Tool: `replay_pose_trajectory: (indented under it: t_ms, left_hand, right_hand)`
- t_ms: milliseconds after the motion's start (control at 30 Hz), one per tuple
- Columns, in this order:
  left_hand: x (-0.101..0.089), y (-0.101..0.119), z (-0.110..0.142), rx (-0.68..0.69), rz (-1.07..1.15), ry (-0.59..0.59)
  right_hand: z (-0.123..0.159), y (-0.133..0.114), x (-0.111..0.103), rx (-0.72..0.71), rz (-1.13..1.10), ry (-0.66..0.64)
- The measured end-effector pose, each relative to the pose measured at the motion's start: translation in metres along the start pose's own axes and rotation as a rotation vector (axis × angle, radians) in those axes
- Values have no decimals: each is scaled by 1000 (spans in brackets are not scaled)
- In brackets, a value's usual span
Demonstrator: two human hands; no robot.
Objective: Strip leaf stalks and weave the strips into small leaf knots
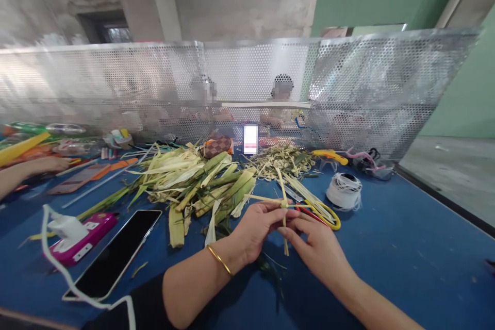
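Observation:
Between my two hands is a small cross of pale corn husk strips [284,203], knotted at its middle with ends sticking out several ways. My left hand [261,227] pinches it near the knot from the left. The fingers of my right hand [315,240] close on it from the right, just below the knot; its lower end hangs down between the hands. Beyond the hands lie scissors [331,218] with yellow and red handles, partly hidden by husk strips. A pile of corn husks [216,180] spreads over the blue table to the left.
White string [344,192] stands on the right. Curled husk scraps [284,161] lie farther back. At left are a black-screened phone [118,252], a purple power strip [83,237] and a white cable [58,260]. Another person's hand [48,165] reaches in. A perforated metal screen [154,80] closes the back.

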State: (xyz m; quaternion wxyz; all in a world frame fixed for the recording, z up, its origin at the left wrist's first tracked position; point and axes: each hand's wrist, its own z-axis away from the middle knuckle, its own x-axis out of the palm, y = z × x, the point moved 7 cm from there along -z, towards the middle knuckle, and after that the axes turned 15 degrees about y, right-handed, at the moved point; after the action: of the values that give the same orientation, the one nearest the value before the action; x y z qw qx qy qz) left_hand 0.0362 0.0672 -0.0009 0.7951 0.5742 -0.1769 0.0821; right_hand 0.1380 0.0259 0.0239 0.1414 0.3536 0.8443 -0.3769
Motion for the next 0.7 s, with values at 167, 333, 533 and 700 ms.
replay_pose_trajectory:
  t_ms: [167, 333, 533, 700]
  left_hand:
    - [-1, 0, 0, 0, 69, 27]
    - [-5, -2, -2, -21, 117, 93]
    - [-10, -8, -5, -62, 89, 136]
    - [-11, 1, -7, -95, 8, 84]
  right_hand:
    - [3, -1, 11, 8, -39, -15]
    - [4, -6, 11, 25, -123, -60]
    - [7, -11, 15, 60, -147, -121]
    - [2, -13, -2, -78, -1, -21]
